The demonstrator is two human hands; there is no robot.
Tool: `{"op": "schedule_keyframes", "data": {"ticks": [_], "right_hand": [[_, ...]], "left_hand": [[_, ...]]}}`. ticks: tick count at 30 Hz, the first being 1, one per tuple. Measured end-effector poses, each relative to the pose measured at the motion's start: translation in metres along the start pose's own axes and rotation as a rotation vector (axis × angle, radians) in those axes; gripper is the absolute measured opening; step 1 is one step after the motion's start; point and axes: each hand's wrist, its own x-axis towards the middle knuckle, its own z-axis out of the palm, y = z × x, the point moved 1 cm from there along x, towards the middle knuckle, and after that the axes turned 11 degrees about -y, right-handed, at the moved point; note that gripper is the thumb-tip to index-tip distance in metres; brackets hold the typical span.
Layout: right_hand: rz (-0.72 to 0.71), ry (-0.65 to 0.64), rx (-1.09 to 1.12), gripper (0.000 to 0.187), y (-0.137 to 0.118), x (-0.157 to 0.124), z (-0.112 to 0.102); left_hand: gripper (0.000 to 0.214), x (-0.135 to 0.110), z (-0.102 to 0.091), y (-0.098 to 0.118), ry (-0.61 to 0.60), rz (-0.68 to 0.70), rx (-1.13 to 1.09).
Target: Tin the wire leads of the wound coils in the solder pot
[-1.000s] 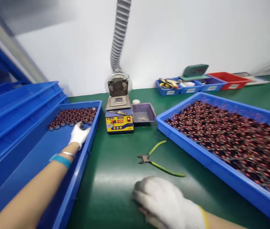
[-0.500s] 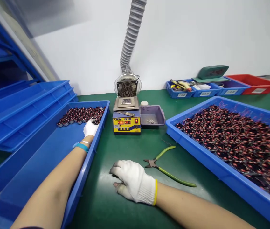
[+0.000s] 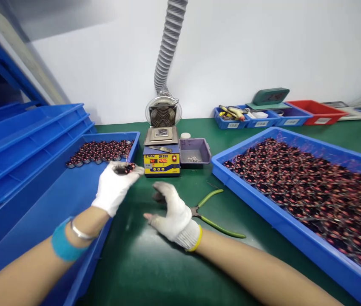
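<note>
In the head view, my left hand, in a white glove, pinches a small dark coil with copper-coloured windings above the right rim of the left blue tray. Rows of similar coils sit at that tray's far end. My right hand, gloved with the fingertips bare or darkened, hovers over the green table with thumb and fingers apart and nothing between them. Just right of it lie green-handled cutting pliers, their jaws partly hidden behind the hand.
A yellow-and-blue solder pot stands mid-table beneath a grey exhaust hose. Beside it is a purple bin holding small bits. On the right, a blue tray is full of coils with loose wires. Small blue and red bins line the wall.
My left hand has come out of the left tray toward me with a coil in its fingers. My right hand has risen slightly and turned, its fingers spreading wider.
</note>
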Motion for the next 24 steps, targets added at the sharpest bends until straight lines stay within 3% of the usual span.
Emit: {"op": "schedule_keyframes", "data": {"ticks": [2, 6, 10, 13, 16, 24], "right_hand": [[0.041, 0.087, 0.088, 0.067, -0.003, 0.008, -0.003], [0.090, 0.154, 0.117, 0.038, -0.004, 0.014, -0.009], [0.033, 0.164, 0.185, 0.031, -0.007, 0.013, -0.013], [0.063, 0.072, 0.393, 0.038, -0.011, 0.012, -0.015], [0.178, -0.016, 0.581, 0.046, -0.016, 0.011, -0.016], [0.335, -0.063, 0.667, 0.051, -0.026, 0.008, -0.020]], "left_hand": [[0.047, -0.028, 0.018, 0.010, -0.091, 0.047, -0.093], [0.046, -0.055, 0.037, 0.012, -0.187, 0.003, -0.048], [0.057, -0.052, 0.032, 0.006, -0.249, 0.001, -0.108], [0.068, -0.051, 0.028, 0.000, -0.434, 0.023, -0.263], [0.064, -0.054, 0.028, -0.005, -0.610, 0.064, -0.350], [0.056, -0.054, 0.028, -0.011, -0.629, 0.119, -0.325]]}}
